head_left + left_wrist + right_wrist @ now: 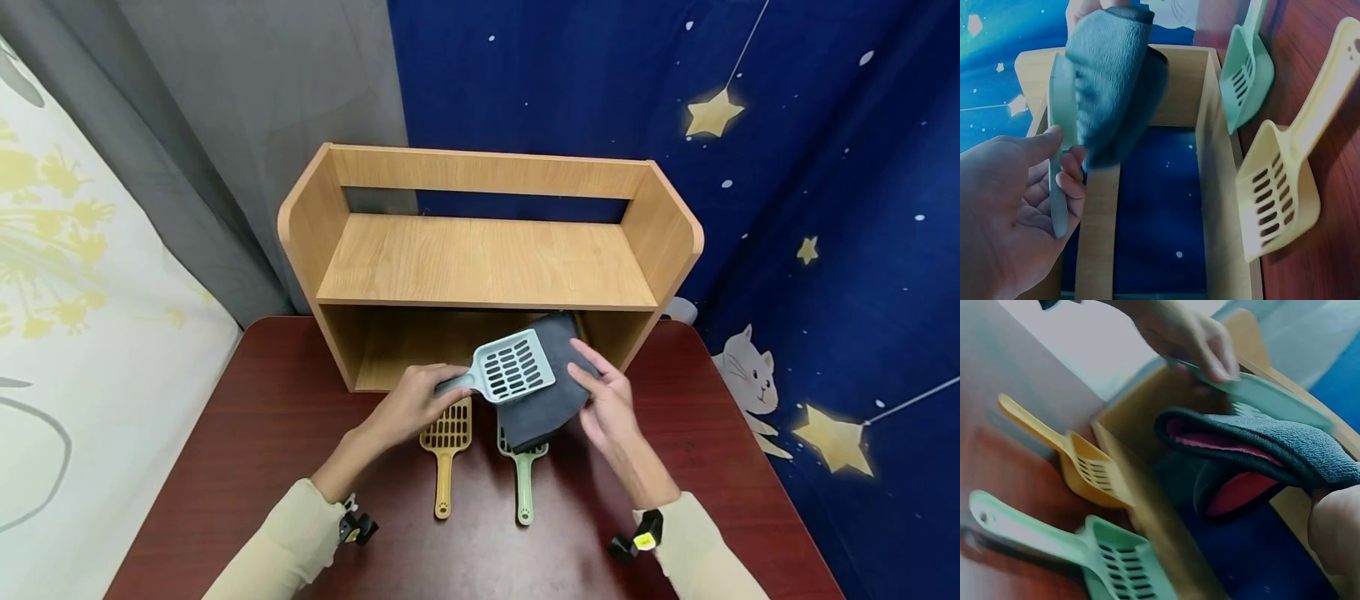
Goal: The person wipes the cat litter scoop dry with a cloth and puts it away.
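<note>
My left hand (pixel 416 402) grips the handle of a light blue slotted litter scoop (pixel 514 367), held in the air before the shelf. Beside and partly beneath it is a dark grey folded cloth (pixel 551 408), which my right hand (pixel 611 404) holds at its right edge. In the right wrist view the cloth (pixel 1260 450) shows a pink inner side and lies close against the scoop. On the table, a yellow litter scoop (pixel 444 467) and a green litter scoop (pixel 523 483) lie with handles toward me; the cloth hides part of the green one.
A two-tier wooden shelf (pixel 487 258) stands at the back of the dark red table (pixel 300 467). Behind it hang a grey curtain (pixel 277 75) and a blue star-patterned curtain (pixel 562 83). A white patterned cloth (pixel 90 350) hangs at the left.
</note>
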`<action>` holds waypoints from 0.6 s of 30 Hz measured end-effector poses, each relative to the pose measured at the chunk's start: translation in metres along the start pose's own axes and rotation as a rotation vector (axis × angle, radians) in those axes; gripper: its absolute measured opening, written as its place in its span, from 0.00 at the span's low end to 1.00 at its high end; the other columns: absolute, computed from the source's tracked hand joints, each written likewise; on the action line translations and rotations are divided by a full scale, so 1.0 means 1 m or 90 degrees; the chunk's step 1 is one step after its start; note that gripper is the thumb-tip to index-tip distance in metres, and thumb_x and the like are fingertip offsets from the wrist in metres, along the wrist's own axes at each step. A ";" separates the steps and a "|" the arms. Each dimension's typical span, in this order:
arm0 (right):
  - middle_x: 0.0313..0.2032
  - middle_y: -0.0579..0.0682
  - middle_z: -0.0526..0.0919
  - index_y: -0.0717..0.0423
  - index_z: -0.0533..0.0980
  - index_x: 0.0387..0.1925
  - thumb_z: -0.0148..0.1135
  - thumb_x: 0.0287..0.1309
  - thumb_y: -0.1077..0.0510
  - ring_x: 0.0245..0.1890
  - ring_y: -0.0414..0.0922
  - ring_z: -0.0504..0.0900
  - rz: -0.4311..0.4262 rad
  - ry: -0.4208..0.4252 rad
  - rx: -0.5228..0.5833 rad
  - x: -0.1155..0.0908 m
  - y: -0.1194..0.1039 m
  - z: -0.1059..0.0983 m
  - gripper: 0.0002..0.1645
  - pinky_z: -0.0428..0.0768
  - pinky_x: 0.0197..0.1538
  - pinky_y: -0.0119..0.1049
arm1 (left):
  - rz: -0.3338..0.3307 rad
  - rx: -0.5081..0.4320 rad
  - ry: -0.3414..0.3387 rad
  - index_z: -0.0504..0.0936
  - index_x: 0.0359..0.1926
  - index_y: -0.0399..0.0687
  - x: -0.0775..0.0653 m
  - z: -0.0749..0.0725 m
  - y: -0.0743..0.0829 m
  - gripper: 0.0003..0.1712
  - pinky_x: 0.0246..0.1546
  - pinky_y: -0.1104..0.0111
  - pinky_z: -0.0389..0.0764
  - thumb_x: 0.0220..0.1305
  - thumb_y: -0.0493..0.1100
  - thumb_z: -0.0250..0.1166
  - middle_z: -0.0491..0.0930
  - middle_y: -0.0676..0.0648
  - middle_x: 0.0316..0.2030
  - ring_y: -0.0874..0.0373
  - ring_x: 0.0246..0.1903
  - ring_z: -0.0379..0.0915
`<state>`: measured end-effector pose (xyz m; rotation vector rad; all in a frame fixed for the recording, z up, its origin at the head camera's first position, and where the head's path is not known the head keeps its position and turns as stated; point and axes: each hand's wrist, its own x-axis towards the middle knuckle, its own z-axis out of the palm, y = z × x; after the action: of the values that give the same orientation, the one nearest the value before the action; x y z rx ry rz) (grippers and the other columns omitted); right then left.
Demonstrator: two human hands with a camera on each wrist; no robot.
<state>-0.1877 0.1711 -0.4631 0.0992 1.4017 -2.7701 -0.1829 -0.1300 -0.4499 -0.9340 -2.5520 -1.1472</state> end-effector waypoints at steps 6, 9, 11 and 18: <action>0.60 0.52 0.81 0.62 0.75 0.71 0.60 0.71 0.74 0.51 0.41 0.85 -0.006 -0.004 -0.012 0.000 -0.017 -0.013 0.29 0.86 0.45 0.33 | 0.012 0.001 -0.027 0.87 0.54 0.32 -0.004 0.002 -0.006 0.17 0.32 0.71 0.79 0.68 0.37 0.73 0.90 0.44 0.40 0.62 0.30 0.76; 0.60 0.52 0.83 0.62 0.75 0.70 0.59 0.71 0.74 0.52 0.41 0.86 -0.006 -0.003 -0.006 -0.001 -0.010 -0.012 0.29 0.86 0.48 0.34 | 0.013 -0.014 -0.031 0.87 0.55 0.32 -0.003 0.006 -0.005 0.17 0.33 0.70 0.80 0.69 0.38 0.73 0.90 0.44 0.41 0.62 0.31 0.77; 0.58 0.52 0.85 0.63 0.76 0.70 0.58 0.71 0.75 0.52 0.43 0.87 -0.006 -0.007 -0.005 -0.003 -0.001 -0.009 0.28 0.87 0.49 0.35 | 0.014 -0.020 -0.026 0.87 0.55 0.32 -0.001 0.009 -0.003 0.18 0.37 0.68 0.83 0.69 0.38 0.73 0.90 0.43 0.44 0.61 0.36 0.80; 0.51 0.48 0.88 0.67 0.76 0.63 0.46 0.67 0.82 0.53 0.38 0.85 -0.005 0.018 0.006 -0.011 0.039 0.012 0.27 0.83 0.55 0.30 | 0.001 -0.027 -0.001 0.86 0.57 0.33 0.009 0.014 0.009 0.19 0.46 0.59 0.86 0.69 0.38 0.73 0.90 0.40 0.48 0.56 0.43 0.84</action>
<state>-0.1754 0.1386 -0.4862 0.1345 1.3980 -2.7937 -0.1831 -0.1113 -0.4507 -0.9468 -2.5366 -1.2058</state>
